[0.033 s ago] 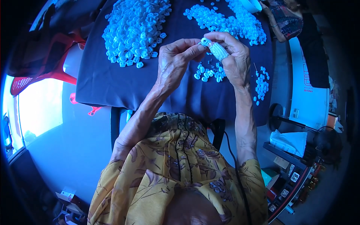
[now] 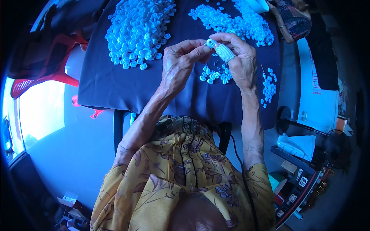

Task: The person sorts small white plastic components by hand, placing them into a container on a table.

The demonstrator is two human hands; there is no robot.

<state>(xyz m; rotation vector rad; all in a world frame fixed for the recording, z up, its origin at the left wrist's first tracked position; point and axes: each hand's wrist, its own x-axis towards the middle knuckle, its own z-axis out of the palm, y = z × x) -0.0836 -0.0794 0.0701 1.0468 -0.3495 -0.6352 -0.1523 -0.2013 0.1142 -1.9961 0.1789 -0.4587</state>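
Above the dark-covered table, my two hands meet. My right hand is closed round a ribbed white piece, apparently a row of small parts side by side. At its left end sits a small white oval piece with holes. My left hand pinches that oval piece between thumb and forefinger; the fingertips partly cover it. Below the hands lie several loose white two-holed pieces with thin dark slivers among them. Another small group of white pieces lies right of my right wrist.
A large heap of white pieces covers the table's far left; another heap lies far right. Beside it, a person's arm reaches to a white bowl. A red plastic chair stands left, a cluttered shelf right.
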